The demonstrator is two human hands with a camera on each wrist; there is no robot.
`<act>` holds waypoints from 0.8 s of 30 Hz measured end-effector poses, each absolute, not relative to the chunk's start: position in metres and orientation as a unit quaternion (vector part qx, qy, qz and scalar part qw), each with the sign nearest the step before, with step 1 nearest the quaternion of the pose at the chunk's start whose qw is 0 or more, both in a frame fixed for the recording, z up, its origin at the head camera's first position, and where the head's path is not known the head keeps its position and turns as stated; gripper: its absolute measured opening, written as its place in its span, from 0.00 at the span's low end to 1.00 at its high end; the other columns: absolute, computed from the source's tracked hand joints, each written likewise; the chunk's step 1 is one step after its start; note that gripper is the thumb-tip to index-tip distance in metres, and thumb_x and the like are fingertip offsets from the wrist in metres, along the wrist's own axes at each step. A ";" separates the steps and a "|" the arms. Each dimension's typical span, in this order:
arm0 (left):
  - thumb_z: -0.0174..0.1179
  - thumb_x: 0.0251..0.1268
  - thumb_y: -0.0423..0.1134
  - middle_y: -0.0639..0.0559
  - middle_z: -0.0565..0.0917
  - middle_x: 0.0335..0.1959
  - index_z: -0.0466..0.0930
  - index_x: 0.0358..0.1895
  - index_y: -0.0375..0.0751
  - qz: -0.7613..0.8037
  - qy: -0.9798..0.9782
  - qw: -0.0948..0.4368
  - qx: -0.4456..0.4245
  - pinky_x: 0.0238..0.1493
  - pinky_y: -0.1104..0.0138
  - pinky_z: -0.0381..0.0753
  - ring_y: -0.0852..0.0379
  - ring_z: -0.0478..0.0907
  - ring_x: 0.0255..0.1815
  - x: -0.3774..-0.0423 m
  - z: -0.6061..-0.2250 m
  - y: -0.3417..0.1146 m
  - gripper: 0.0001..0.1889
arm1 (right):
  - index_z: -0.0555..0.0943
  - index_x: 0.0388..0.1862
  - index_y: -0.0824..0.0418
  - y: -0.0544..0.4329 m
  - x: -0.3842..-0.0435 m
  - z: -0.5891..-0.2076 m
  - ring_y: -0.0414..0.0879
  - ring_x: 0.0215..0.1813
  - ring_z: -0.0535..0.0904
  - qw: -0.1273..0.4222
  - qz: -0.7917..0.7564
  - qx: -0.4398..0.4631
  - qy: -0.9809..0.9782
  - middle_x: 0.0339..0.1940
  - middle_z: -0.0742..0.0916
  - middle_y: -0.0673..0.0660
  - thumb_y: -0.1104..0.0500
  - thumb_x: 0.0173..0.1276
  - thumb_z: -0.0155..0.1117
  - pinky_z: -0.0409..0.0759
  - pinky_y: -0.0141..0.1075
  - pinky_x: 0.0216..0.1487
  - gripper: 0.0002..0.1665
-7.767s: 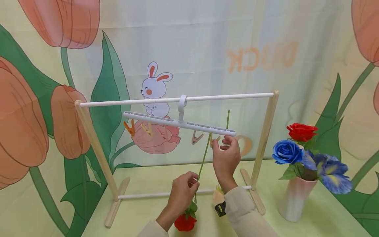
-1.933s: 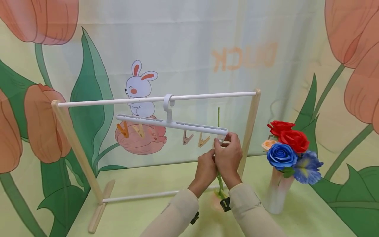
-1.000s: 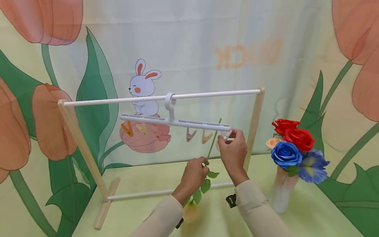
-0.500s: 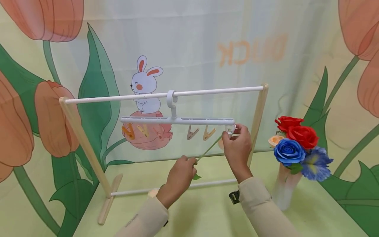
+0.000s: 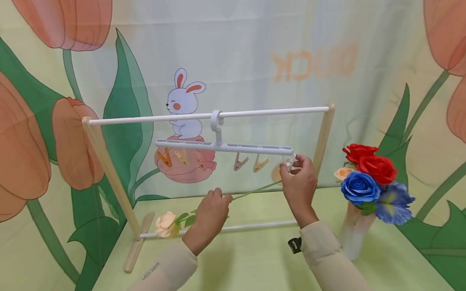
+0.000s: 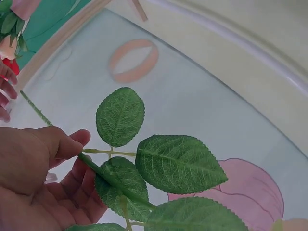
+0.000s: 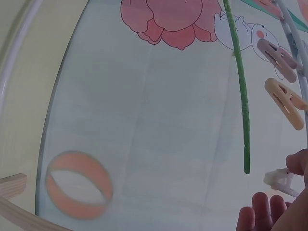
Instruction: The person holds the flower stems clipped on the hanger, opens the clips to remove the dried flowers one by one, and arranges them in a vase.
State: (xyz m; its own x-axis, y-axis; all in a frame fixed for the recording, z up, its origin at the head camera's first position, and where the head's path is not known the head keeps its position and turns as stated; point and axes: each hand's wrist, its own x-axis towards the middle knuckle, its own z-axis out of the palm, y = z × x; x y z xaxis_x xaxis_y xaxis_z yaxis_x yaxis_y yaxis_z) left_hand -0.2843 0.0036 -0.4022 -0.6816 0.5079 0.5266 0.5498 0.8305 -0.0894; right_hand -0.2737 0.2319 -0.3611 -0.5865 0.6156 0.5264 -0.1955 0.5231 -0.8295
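Observation:
In the head view, my left hand [image 5: 211, 218] pinches the green stem of a peach artificial rose [image 5: 166, 224]. The stem slants up rightward, its bloom at the lower left. Several leaves [image 6: 178, 163] stand beyond my fingers in the left wrist view. My right hand [image 5: 300, 188] pinches a white clothespin [image 5: 289, 161] at the right end of the grey hanger [image 5: 185, 144]. The stem's cut end [image 7: 247, 166] hangs apart from that clothespin [image 7: 279, 180] in the right wrist view. Other clothespins on the hanger, one orange [image 5: 164, 157] and one tan [image 5: 260, 163] among them, grip no flowers.
The hanger hooks over the white top bar [image 5: 156, 119] of a wooden rack, whose post [image 5: 113, 178] stands at left. Right of the rack, a pink-white vase [image 5: 354, 234] holds red roses [image 5: 376, 169], a blue rose [image 5: 360, 186], a small peach flower and a blue iris.
A red rose moved from my left hand to the vase, where a small peach flower now shows too. The peach rose's stem left the white clothespin and swung down leftward with my left hand.

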 end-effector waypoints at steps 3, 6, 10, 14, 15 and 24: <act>0.70 0.56 0.29 0.45 0.77 0.27 0.82 0.32 0.43 -0.014 -0.905 0.305 -0.294 0.26 0.61 0.81 0.48 0.77 0.29 -0.282 -0.402 0.003 0.07 | 0.74 0.62 0.66 0.231 -0.268 -0.365 0.59 0.47 0.83 0.419 0.473 -0.156 -0.759 0.48 0.84 0.62 0.54 0.64 0.72 0.77 0.51 0.52 0.32; 0.66 0.58 0.28 0.46 0.77 0.27 0.83 0.31 0.44 0.010 -0.896 0.330 -0.297 0.25 0.62 0.80 0.49 0.77 0.28 -0.278 -0.401 0.004 0.06 | 0.74 0.60 0.65 0.225 -0.260 -0.377 0.57 0.47 0.81 0.425 0.452 -0.154 -0.769 0.47 0.83 0.60 0.54 0.63 0.73 0.76 0.49 0.49 0.30; 0.66 0.60 0.31 0.47 0.76 0.27 0.83 0.31 0.45 0.041 -0.897 0.328 -0.295 0.27 0.62 0.81 0.50 0.76 0.30 -0.275 -0.400 0.008 0.05 | 0.81 0.48 0.65 0.213 -0.252 -0.400 0.59 0.44 0.81 0.460 0.340 -0.059 -0.818 0.41 0.86 0.61 0.60 0.58 0.77 0.77 0.51 0.45 0.21; 0.67 0.62 0.36 0.48 0.77 0.29 0.83 0.32 0.47 0.071 -0.896 0.328 -0.291 0.29 0.64 0.81 0.52 0.76 0.32 -0.273 -0.400 0.012 0.03 | 0.86 0.42 0.58 0.201 -0.252 -0.416 0.57 0.43 0.82 0.468 0.172 0.079 -0.863 0.38 0.87 0.57 0.60 0.52 0.82 0.78 0.51 0.42 0.19; 0.68 0.62 0.37 0.48 0.77 0.30 0.83 0.32 0.48 0.079 -0.895 0.330 -0.291 0.30 0.64 0.81 0.52 0.77 0.32 -0.272 -0.400 0.013 0.03 | 0.86 0.42 0.56 0.198 -0.252 -0.419 0.56 0.42 0.82 0.464 0.140 0.106 -0.868 0.37 0.86 0.55 0.60 0.51 0.83 0.79 0.49 0.41 0.19; 0.67 0.65 0.41 0.49 0.77 0.33 0.82 0.32 0.50 0.118 -0.898 0.303 -0.296 0.34 0.65 0.81 0.53 0.77 0.38 -0.263 -0.403 0.021 0.04 | 0.87 0.31 0.49 0.188 -0.252 -0.438 0.49 0.33 0.80 0.470 0.029 0.171 -0.866 0.29 0.85 0.48 0.64 0.45 0.85 0.74 0.40 0.30 0.17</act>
State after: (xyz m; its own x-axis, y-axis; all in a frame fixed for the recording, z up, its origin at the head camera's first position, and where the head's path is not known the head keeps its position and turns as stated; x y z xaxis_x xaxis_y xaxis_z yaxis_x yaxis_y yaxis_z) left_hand -0.2631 0.0208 -0.4030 -0.6407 0.6041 0.4738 0.4606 0.7962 -0.3923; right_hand -0.2524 0.1883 -0.4376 -0.5005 -0.2687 0.8230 -0.3236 0.9398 0.1100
